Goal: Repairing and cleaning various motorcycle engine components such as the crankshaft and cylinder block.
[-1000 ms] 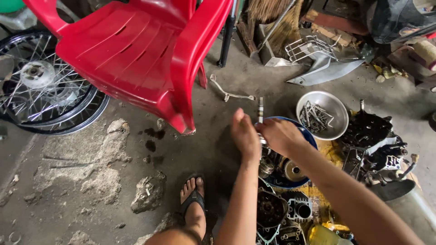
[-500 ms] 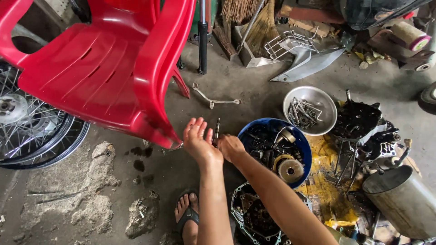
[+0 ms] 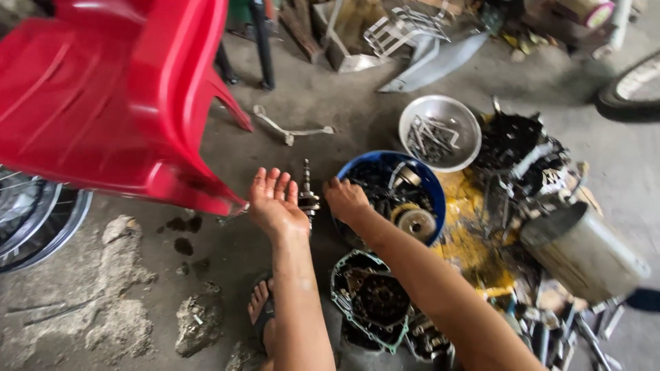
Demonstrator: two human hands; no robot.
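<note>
The shaft (image 3: 307, 194) stands upright between both hands, just beside the blue bowl (image 3: 430, 182). The left hand (image 3: 276, 203) is open, palm up, touching it. The right hand (image 3: 346, 200) is curled; whether it grips anything I cannot tell.

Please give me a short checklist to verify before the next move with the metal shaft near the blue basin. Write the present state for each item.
1. Left hand open, palm up beside the metal shaft: ok.
2. Right hand gripping the shaft firmly: cannot tell.
3. Shaft upright, not tilted: ok.
4. Blue basin within reach of the right hand: ok.
5. Red chair clear of the left hand: not ok, its edge is close.
</note>
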